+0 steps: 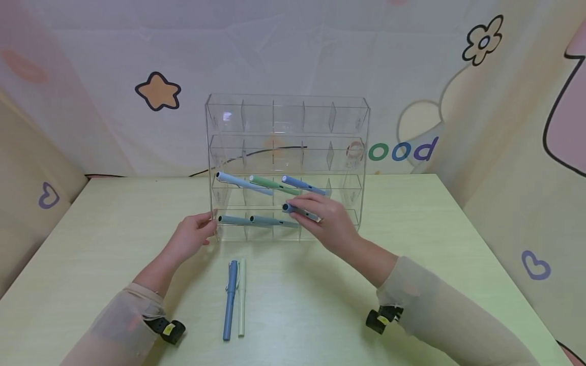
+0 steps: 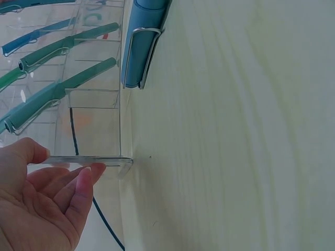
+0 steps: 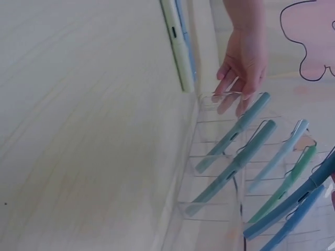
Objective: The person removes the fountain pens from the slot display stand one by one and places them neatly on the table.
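Note:
My left hand (image 1: 192,236) pinches the left side panel of a clear divided rack (image 1: 288,135) between thumb and fingers, low down. In front of the rack's lower tiers, my right hand (image 1: 331,223) holds a blue pen (image 1: 302,211), cap end pointing left. Two teal pens, one at far left (image 1: 234,220) and one beside it (image 1: 270,221), lie tilted in the bottom tier. One tier up are a light blue pen (image 1: 242,183), a green pen (image 1: 274,184) and another blue pen (image 1: 302,184). In the right wrist view the held pen (image 3: 293,204) passes before the rack's pens.
On the table (image 1: 114,244), in front of the rack, a darker blue pen (image 1: 231,300) and a pale green pen (image 1: 242,297) lie side by side. A printed curtain (image 1: 284,46) hangs close behind the rack. The rack's upper two tiers show no pens.

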The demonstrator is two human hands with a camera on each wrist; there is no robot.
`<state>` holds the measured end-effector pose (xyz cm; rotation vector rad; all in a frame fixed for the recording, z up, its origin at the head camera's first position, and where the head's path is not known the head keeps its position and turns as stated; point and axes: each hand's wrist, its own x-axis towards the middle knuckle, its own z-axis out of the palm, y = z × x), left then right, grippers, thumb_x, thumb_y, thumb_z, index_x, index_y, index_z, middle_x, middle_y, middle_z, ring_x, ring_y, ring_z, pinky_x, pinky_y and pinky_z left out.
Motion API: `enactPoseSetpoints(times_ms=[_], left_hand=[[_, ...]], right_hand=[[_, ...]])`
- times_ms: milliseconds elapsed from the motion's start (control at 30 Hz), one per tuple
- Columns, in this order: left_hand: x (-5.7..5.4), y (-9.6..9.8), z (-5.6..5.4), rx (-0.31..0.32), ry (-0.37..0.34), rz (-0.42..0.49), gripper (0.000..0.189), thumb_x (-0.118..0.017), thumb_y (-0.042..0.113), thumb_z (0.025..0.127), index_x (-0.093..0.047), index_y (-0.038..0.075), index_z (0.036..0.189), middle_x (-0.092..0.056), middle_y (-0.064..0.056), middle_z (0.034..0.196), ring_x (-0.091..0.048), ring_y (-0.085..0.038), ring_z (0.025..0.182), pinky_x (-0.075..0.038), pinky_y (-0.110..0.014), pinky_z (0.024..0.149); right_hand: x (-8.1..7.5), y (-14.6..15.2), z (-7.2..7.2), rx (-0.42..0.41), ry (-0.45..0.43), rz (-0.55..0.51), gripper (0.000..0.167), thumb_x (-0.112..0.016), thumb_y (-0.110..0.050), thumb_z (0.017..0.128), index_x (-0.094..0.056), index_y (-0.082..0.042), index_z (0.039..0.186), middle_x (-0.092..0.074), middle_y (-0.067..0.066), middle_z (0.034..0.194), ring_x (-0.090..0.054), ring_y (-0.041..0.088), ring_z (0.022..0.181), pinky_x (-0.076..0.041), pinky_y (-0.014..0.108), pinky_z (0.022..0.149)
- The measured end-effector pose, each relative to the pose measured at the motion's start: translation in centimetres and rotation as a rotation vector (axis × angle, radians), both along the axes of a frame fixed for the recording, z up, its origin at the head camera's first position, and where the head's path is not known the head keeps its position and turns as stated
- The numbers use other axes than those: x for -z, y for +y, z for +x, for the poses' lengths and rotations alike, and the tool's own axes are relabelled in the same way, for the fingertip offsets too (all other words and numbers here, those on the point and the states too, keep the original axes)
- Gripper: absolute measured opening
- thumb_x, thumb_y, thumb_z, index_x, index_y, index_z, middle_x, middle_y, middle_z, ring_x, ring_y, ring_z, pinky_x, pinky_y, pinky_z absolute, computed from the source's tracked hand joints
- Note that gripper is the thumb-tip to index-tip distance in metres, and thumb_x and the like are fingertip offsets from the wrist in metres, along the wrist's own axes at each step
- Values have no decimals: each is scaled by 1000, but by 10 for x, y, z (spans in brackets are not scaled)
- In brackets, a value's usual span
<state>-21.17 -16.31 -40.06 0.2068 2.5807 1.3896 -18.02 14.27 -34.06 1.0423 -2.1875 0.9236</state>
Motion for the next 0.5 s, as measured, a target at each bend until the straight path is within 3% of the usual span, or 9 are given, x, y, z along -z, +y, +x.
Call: enactPoseSetpoints(times_ms=[267, 500], left_hand=[[-1, 0, 1, -7, -16, -2, 49, -43, 20, 97, -37, -3, 140, -54, -25, 124, -58, -34, 97, -49, -35, 66], [-2, 1, 1, -6, -15, -3, 49, -43, 20, 97, -37, -3, 140, -54, -25, 125, -58, -34, 98, -49, -35, 65]], right_hand=[[-11, -3, 7, -34, -20, -78, 30, -75, 0, 73, -70, 1, 103, -68, 9, 96, -65, 19, 88, -53, 29, 76], [-15, -6, 14, -71, -89, -118, 28, -75, -1, 75, -70, 0, 103, -69, 7, 98, -64, 17, 93, -51, 29, 83]])
